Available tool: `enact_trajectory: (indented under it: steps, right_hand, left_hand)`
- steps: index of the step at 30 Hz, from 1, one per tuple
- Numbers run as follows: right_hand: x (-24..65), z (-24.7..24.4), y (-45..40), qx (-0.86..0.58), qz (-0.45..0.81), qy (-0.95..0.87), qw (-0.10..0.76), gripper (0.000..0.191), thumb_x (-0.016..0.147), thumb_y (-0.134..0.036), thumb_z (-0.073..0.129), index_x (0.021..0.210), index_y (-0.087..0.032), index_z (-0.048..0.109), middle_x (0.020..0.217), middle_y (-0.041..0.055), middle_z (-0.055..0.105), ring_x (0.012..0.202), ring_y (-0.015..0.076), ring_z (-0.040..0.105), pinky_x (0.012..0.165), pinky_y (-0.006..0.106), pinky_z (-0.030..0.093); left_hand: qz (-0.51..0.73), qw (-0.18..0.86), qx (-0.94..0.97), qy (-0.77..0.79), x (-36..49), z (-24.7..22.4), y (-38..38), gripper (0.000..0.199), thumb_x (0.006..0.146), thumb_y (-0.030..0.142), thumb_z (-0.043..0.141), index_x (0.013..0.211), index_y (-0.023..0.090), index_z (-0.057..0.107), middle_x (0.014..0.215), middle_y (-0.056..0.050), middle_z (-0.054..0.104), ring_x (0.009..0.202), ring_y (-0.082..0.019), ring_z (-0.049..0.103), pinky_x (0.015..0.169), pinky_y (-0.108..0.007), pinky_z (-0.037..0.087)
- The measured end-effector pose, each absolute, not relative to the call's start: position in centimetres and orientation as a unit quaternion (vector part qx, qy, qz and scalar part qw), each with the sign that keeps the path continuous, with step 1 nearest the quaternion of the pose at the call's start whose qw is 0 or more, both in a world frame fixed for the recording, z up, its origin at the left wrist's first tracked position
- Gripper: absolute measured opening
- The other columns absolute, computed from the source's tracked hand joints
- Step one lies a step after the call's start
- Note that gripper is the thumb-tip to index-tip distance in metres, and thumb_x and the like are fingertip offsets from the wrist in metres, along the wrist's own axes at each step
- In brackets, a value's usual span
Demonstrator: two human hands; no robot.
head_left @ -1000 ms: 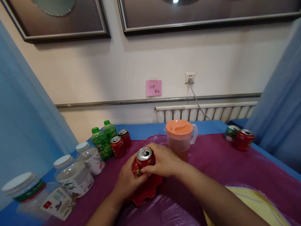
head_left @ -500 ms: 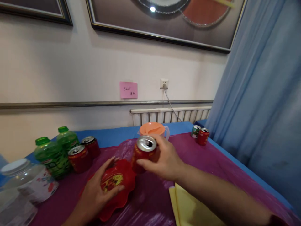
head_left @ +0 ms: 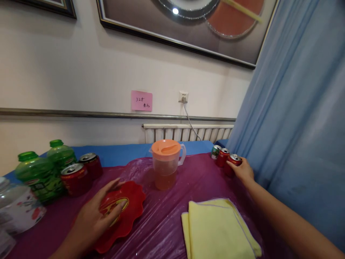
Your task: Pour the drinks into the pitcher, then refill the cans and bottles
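At the back right, my right hand (head_left: 244, 170) is closed around a red can (head_left: 233, 165), which stands beside another red can (head_left: 222, 157) and a green can (head_left: 215, 152). My left hand (head_left: 98, 219) has its fingers apart over a red scalloped plate (head_left: 132, 207) with a yellow emblem, and holds nothing. Whether it touches the plate I cannot tell. Between the hands stands a clear pitcher (head_left: 165, 172) with an orange lid and some amber liquid inside.
On the left stand green bottles (head_left: 40, 180), two red cans (head_left: 76, 180) and clear jars with printed labels (head_left: 21, 212). A folded yellow cloth (head_left: 218, 230) lies at the front on the purple table cover (head_left: 159, 219). A blue curtain (head_left: 291, 108) hangs at the right.
My right hand has carried the red can from in front of the pitcher to the back right, beside the other cans. The pitcher now shows fully. My left hand remains over the plate.
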State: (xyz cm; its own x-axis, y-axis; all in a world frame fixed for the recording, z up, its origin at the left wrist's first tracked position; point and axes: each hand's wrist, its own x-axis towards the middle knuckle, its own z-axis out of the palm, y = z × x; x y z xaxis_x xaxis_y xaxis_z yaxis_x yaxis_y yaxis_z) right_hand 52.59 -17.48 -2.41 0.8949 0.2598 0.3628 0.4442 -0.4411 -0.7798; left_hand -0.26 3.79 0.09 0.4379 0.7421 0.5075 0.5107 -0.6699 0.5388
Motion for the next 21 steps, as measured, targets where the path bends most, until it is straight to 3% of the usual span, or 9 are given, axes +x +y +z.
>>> enact_trajectory:
  steps: [7,10,12,15,18,21]
  right_hand:
    - [54.0,-4.1,-17.3,-0.861,-0.091,-0.193,0.461,0.073,0.059,-0.064,0.076,0.113,-0.015,0.065,0.109,0.0178,0.071,0.098,0.0342,0.067,0.087,0.046,0.052]
    - [53.0,-4.0,-17.7,-0.856,-0.126,-0.182,0.468,0.086,0.059,-0.065,0.076,0.122,-0.009,0.059,0.123,0.0275,0.063,0.116,0.0431,0.059,0.097,0.055,0.046]
    - [51.6,-3.7,-17.9,-0.842,-0.164,-0.179,0.481,0.087,0.068,-0.065,0.068,0.129,-0.004,0.053,0.131,0.0337,0.055,0.128,0.0476,0.049,0.104,0.063,0.037]
    - [47.6,-2.6,-17.7,-0.804,-0.194,-0.236,0.509,0.068,0.082,-0.057,0.056,0.129,-0.008,0.053,0.131,0.0278,0.054,0.129,0.0400,0.049,0.106,0.058,0.039]
    - [40.7,-0.3,-16.9,-0.733,-0.182,-0.375,0.538,0.043,0.088,-0.047,0.056,0.121,-0.019,0.058,0.125,0.0139,0.060,0.109,0.0259,0.062,0.093,0.043,0.051]
    - [31.4,2.9,-16.1,-0.552,-0.146,-0.599,0.562,0.024,0.091,-0.024,0.058,0.115,-0.022,0.061,0.120,0.0117,0.062,0.112,0.0236,0.060,0.091,0.040,0.051]
  left_hand:
    - [0.369,0.140,0.843,0.365,-1.0,-0.6,5.0,0.065,0.083,0.061,0.062,0.140,0.032,0.053,0.125,-0.006,0.075,0.116,-0.030,0.071,0.095,-0.038,0.060]
    - [0.378,0.133,0.842,0.362,-1.0,-0.6,4.9,0.063,0.085,0.061,0.061,0.139,0.031,0.054,0.123,-0.006,0.075,0.114,-0.030,0.072,0.097,-0.039,0.059]
    - [0.384,0.131,0.839,0.363,-0.9,-0.3,4.6,0.063,0.085,0.061,0.060,0.138,0.029,0.054,0.122,-0.007,0.075,0.112,-0.030,0.072,0.097,-0.040,0.058]
    - [0.387,0.138,0.836,0.363,-0.7,0.4,3.9,0.063,0.084,0.061,0.061,0.136,0.025,0.056,0.120,-0.008,0.076,0.111,-0.029,0.073,0.095,-0.039,0.059]
    - [0.400,0.147,0.832,0.355,-0.5,0.9,3.3,0.060,0.085,0.058,0.061,0.133,0.022,0.058,0.118,-0.009,0.076,0.109,-0.028,0.073,0.097,-0.038,0.058]
    - [0.429,0.143,0.820,0.350,-0.5,1.0,3.0,0.054,0.086,0.053,0.062,0.129,0.020,0.060,0.114,-0.009,0.078,0.104,-0.026,0.074,0.096,-0.037,0.058]
